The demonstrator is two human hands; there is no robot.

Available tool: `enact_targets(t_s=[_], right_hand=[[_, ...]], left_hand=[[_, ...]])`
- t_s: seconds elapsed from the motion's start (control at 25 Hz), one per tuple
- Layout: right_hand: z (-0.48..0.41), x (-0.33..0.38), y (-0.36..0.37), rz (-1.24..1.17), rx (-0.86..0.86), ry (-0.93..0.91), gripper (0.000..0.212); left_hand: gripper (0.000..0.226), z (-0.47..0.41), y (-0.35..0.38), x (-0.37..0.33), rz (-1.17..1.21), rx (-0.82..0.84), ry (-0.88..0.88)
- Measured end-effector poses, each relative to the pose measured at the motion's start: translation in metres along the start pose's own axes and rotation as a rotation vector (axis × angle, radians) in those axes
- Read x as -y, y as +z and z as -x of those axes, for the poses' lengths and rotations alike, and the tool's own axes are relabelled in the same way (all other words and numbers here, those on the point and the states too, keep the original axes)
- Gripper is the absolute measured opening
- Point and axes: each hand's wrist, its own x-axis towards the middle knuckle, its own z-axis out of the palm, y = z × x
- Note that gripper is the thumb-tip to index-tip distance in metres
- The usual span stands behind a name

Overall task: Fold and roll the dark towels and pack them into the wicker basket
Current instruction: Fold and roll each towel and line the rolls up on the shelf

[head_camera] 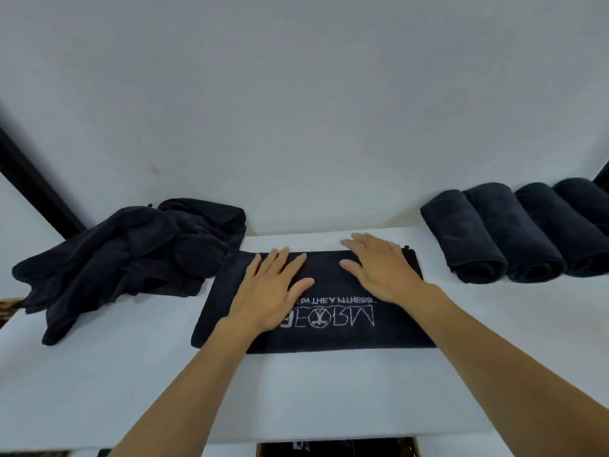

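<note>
Dark folded towel lies flat on the white table. Left hand and right hand press on it with straight fingers, holding nothing. Messy towels sit left, rolled towels sit right.

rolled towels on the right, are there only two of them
No, at least four rolled towels lie side by side along the right end of the white table.

Person: left hand, right hand, both bare; forearms bare likewise, uncovered as far as the view reaches.
</note>
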Motion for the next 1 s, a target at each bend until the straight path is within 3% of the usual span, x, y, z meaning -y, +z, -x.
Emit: enact_targets(t_s=[0.12,0.2,0.28,0.36,0.48,0.6,0.8,0.88,1.0], right_hand=[[-0.001,-0.011,0.002,0.029,-0.036,0.022,0.036],[0.002,-0.013,-0.006,0.058,-0.079,0.008,0.025],[0.008,-0.013,-0.019,-0.016,0.007,0.027,0.019],[0.019,-0.015,-0.036,-0.11,0.121,0.114,0.019],[0.056,-0.015,-0.06,-0.234,0.164,0.279,0.026],[0.103,0.003,-0.058,-0.406,0.233,0.416,0.037],[0.157,0.034,-0.041,-0.473,0.186,0.491,0.05],[0.166,0.041,-0.04,-0.443,0.16,0.507,0.052],[0.177,0.05,-0.034,-0.274,0.127,0.488,0.05]], left_hand=[[0.083,0.021,0.0,0.016,-0.076,-0.043,-0.015],[0.082,0.047,-0.006,0.011,-0.078,-0.115,0.214],[0.062,0.071,0.0,-0.003,-0.101,-0.157,0.503],[0.032,0.072,-0.001,0.002,-0.138,-0.268,0.639],[0.032,0.052,-0.02,0.02,-0.254,-0.438,0.541],[0.04,0.053,-0.027,0.02,-0.293,-0.45,0.402],[0.04,0.145,0.004,-0.037,-0.117,-0.283,0.817],[0.052,0.171,0.014,-0.042,-0.235,-0.255,0.815],[0.049,0.183,0.018,-0.043,-0.26,-0.33,0.693]])
